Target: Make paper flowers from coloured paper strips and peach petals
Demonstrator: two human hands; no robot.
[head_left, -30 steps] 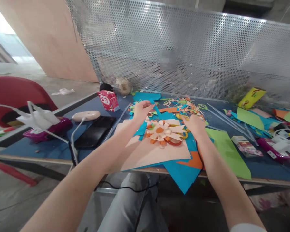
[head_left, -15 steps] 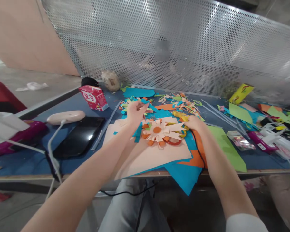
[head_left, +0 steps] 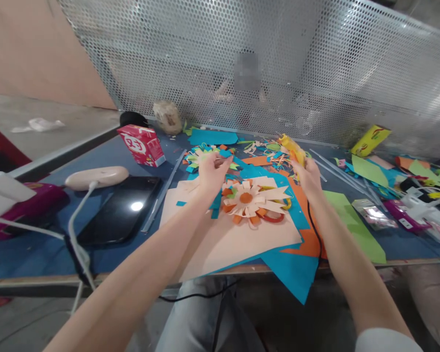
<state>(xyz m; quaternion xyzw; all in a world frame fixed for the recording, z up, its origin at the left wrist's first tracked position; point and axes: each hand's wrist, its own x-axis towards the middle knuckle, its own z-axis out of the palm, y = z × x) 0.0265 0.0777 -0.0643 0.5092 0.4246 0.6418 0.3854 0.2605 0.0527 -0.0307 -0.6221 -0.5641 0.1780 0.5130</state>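
A peach and orange paper flower (head_left: pixel 251 200) lies on a peach sheet (head_left: pixel 234 239) over blue and orange paper. My left hand (head_left: pixel 210 173) is just left of the flower. Its fingers are curled on a small multicoloured paper piece (head_left: pixel 201 155). My right hand (head_left: pixel 310 178) is raised beyond the flower's right side, closed on a yellow glue gun (head_left: pixel 293 149). The gun's black cord (head_left: pixel 315 230) runs back along my forearm. Red and yellow scissor handles (head_left: pixel 275 217) stick out from under the flower.
A perforated metal screen (head_left: pixel 278 73) closes the table's far side. At left are a red carton (head_left: pixel 141 144), a black tablet (head_left: pixel 119 210) and a pink oval device (head_left: pixel 97 177) with a cable. Paper scraps (head_left: pixel 267 149), a green sheet (head_left: pixel 355 225) and pink tools (head_left: pixel 399 215) lie to the right.
My right hand has lifted the yellow glue gun from beside the flower and moved it up and away. My left hand has stayed by the small paper piece.
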